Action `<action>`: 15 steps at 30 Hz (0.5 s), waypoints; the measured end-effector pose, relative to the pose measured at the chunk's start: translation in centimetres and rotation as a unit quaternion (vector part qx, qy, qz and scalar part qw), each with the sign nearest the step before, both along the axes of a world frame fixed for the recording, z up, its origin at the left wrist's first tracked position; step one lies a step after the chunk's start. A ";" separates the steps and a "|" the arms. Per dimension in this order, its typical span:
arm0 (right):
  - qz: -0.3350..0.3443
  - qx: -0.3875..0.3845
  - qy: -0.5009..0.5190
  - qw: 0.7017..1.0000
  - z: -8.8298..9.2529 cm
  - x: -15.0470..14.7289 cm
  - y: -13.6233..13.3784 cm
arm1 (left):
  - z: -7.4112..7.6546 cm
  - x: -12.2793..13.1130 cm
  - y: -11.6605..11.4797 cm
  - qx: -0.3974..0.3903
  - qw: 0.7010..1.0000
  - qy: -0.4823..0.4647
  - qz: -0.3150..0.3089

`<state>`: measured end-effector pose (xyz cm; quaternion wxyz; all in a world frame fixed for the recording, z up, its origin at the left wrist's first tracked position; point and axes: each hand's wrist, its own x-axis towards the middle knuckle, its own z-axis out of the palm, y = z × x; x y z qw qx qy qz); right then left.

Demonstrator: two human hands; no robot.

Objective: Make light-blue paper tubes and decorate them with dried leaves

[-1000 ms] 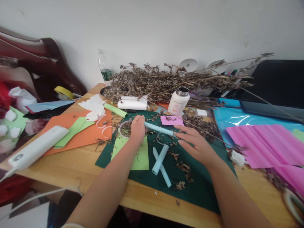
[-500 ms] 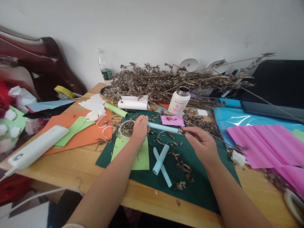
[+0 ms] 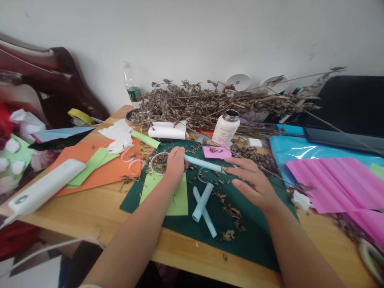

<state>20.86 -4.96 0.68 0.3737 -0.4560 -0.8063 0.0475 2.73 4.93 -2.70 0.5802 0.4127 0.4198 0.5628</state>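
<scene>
My left hand (image 3: 175, 163) is closed round one end of a light blue rolled paper tube (image 3: 202, 163), held just above the dark green mat (image 3: 258, 236). My right hand (image 3: 253, 182) has its fingers stretched out, fingertips touching the tube's other end among dried leaf bits. Two more light blue paper tubes (image 3: 204, 206) lie crossed on the mat in front of my hands. A light green paper sheet (image 3: 178, 198) lies under my left wrist. A small round container of dried bits (image 3: 157, 163) sits just left of my left hand.
A heap of dried branches (image 3: 210, 104) runs along the back. A white bottle (image 3: 225, 128), pink note (image 3: 217, 152), white paper roll (image 3: 168, 130) and green tube (image 3: 146, 139) lie behind. Orange paper (image 3: 105, 170) and a white device (image 3: 45, 186) are left; pink folded paper (image 3: 336, 180) right.
My right hand, pinched at the tube's end half a second ago, has opened out with fingers extended. The tube has dipped slightly. My left hand keeps its hold.
</scene>
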 end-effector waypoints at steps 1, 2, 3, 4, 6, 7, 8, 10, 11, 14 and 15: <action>0.003 0.000 -0.036 0.999 0.1 0.2 -0.1 | 0.0 0.0 0.0 -0.005 1.000 -0.001 0.003; 0.001 -0.003 -0.067 0.998 0.2 0.3 -0.1 | 0.0 0.0 0.0 -0.011 1.000 0.001 0.005; -0.003 -0.010 -0.093 0.996 0.3 0.4 -0.2 | 0.0 -0.1 0.0 -0.017 1.000 0.002 0.006; -0.008 -0.021 -0.115 0.993 0.4 0.4 -0.2 | 0.0 -0.1 0.0 -0.022 1.000 0.004 0.007; -0.013 -0.044 -0.142 0.989 0.4 0.4 -0.2 | 0.0 -0.1 0.0 -0.022 1.000 0.009 0.011; -0.012 -0.051 -0.142 0.989 0.3 0.4 -0.2 | 0.0 -0.1 0.0 -0.017 1.000 0.011 0.012; -0.009 -0.053 -0.129 0.990 0.3 0.3 -0.2 | 0.0 -0.2 0.0 -0.011 1.000 0.013 0.010; -0.011 -0.042 -0.068 0.997 0.2 0.2 -0.2 | 0.0 -0.2 0.1 0.003 1.000 0.021 0.002; -0.020 -0.031 -0.026 0.999 0.1 0.2 -0.2 | 0.0 -0.2 0.2 0.008 1.000 0.024 -0.002; -0.058 -0.007 0.077 0.995 0.0 0.3 -0.3 | -0.1 -0.4 0.3 0.014 0.999 0.031 -0.013; -0.065 -0.008 0.092 0.994 0.0 0.3 -0.3 | -0.1 -0.5 0.3 0.013 0.999 0.032 -0.017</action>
